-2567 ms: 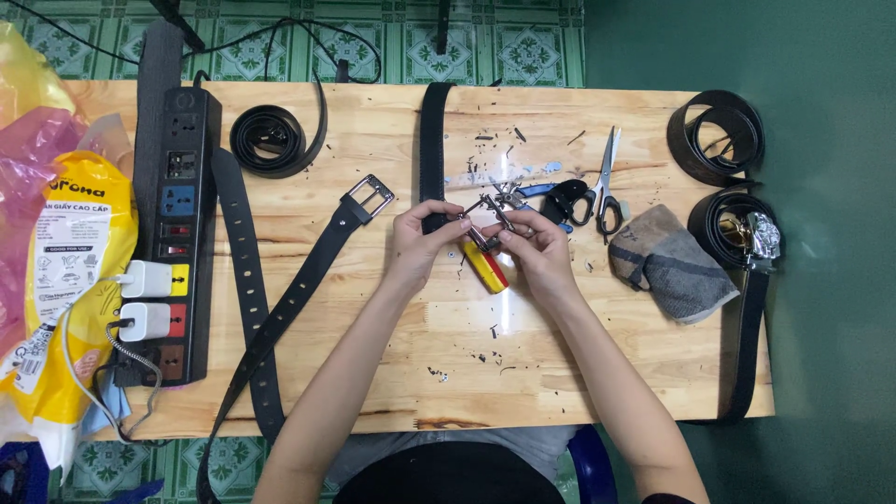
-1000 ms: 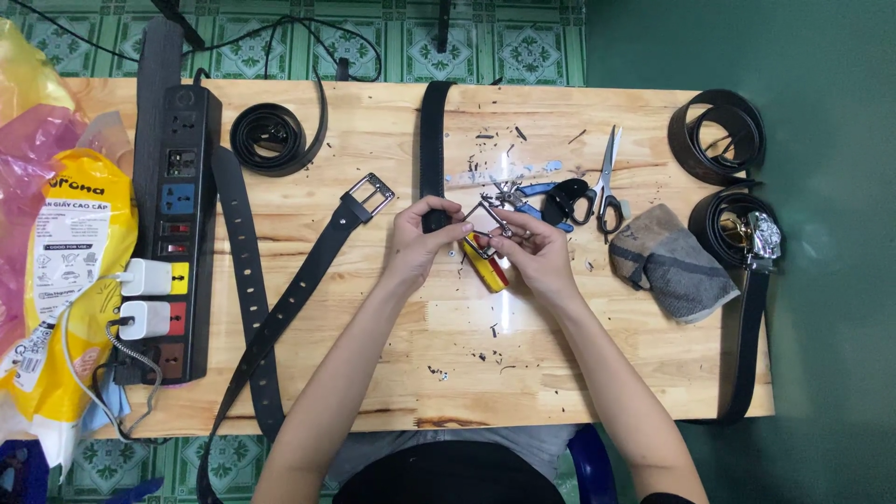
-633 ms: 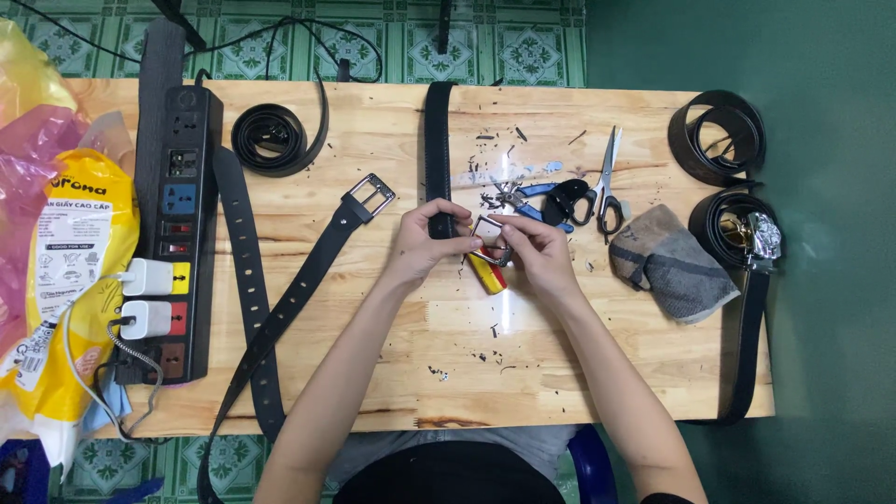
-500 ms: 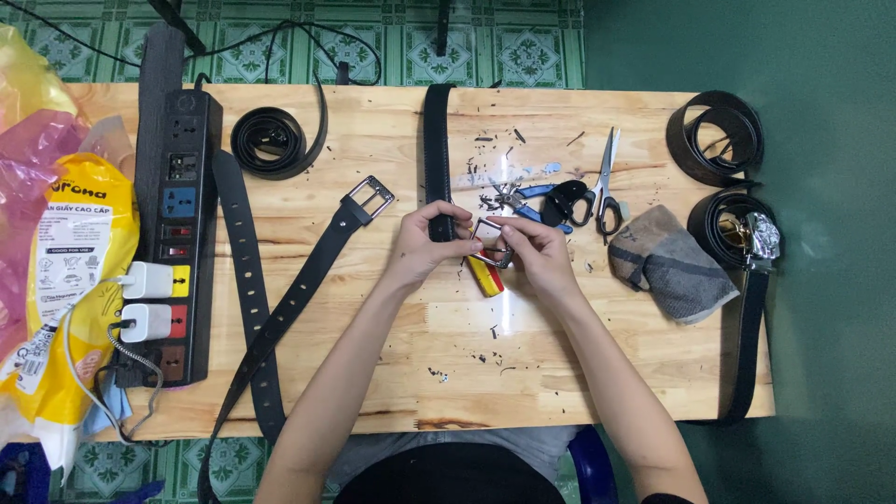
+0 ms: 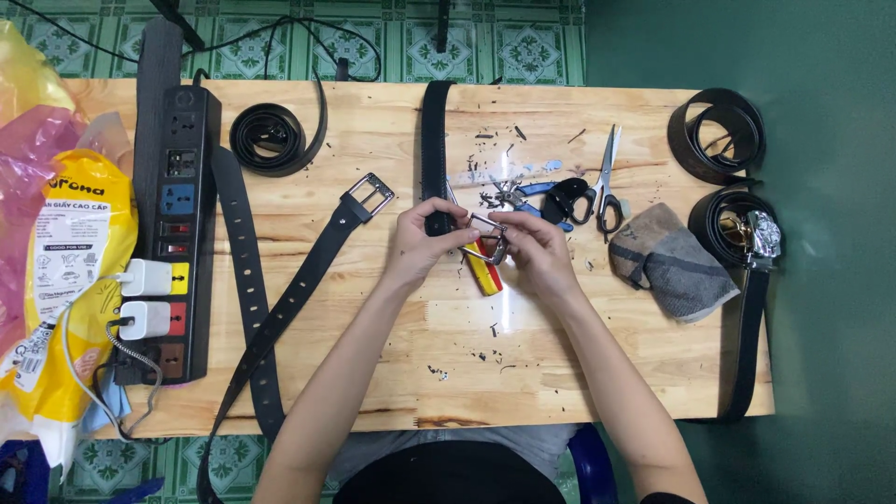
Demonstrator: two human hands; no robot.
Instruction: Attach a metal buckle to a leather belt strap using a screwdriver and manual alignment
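My left hand [image 5: 417, 245] pinches the near end of a black belt strap [image 5: 435, 140] that runs away from me across the wooden table [image 5: 373, 355]. My right hand [image 5: 534, 254] holds a small metal buckle [image 5: 490, 245] right against that strap end. Under the hands lies a red and yellow handled tool [image 5: 483, 274]. Both hands meet at the table's middle.
A buckled black belt [image 5: 308, 271] lies diagonally to the left, beside a power strip [image 5: 174, 233] with plugged chargers. Coiled belts sit at back left [image 5: 271, 138] and right [image 5: 719, 135]. Scissors [image 5: 609, 177], pliers [image 5: 551, 194], a grey cloth [image 5: 667, 263] and plastic bags [image 5: 51, 261] are around.
The left hand took hold of the strap end and the two hands drew the buckle in against it. Small scraps stay scattered.
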